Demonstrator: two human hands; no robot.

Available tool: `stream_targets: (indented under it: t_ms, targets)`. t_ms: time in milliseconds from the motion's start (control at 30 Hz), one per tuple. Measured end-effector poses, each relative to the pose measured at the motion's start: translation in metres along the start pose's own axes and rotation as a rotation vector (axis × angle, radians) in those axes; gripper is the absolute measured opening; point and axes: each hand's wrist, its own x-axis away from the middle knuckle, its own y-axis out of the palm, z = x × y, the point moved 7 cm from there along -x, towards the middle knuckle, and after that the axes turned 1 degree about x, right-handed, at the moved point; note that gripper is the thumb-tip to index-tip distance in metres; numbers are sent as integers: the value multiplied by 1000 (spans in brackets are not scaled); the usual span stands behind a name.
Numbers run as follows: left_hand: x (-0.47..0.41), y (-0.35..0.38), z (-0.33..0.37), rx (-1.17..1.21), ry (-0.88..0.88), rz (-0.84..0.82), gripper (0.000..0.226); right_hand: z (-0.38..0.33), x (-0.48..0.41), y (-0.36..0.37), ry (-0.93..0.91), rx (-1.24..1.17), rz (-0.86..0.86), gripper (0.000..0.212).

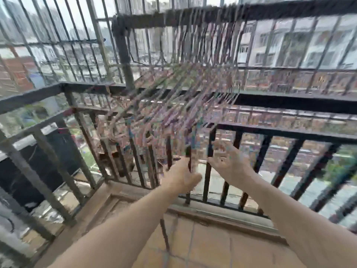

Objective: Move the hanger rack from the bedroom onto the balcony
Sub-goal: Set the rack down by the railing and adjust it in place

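Observation:
The hanger rack shows as a dark top bar (202, 13) on a dark upright post (123, 55), standing against the balcony railing. A dense bundle of colourful hangers (164, 113) hangs from the bar, smeared by motion blur and swung towards the lower left. My left hand (181, 176) reaches up to the bundle's lower edge with its fingers curled; the blur hides whether it grips a hanger. My right hand (228, 163) is just to the right of it, palm forward and fingers spread, holding nothing, at the hangers' lower right ends.
A black metal balcony railing (280, 132) runs across the front and around the left corner, with a security grille (58, 41) above it. The tiled balcony floor (202, 244) lies below my arms. Apartment blocks stand beyond.

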Motion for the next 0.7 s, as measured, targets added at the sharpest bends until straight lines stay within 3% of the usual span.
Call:
stream_targets:
  t_ms: [133,233,400,567,700]
  targets:
    - [51,57,97,-172,213,-58,61,6,64,-93,-80,145,100,45]
    - [76,73,179,-232,378,-33,43,6,89,-164,-104,214,203,45]
    - [111,42,306,-173,644,150,23,-42,112,-271,-240,334,458,43]
    - [141,-5,400,-257,1004,338,22,-100,135,-351,-442,504,689,30]
    - [142,-35,443,-283,1147,575,25,-112,127,-405,-424,665,800,30]
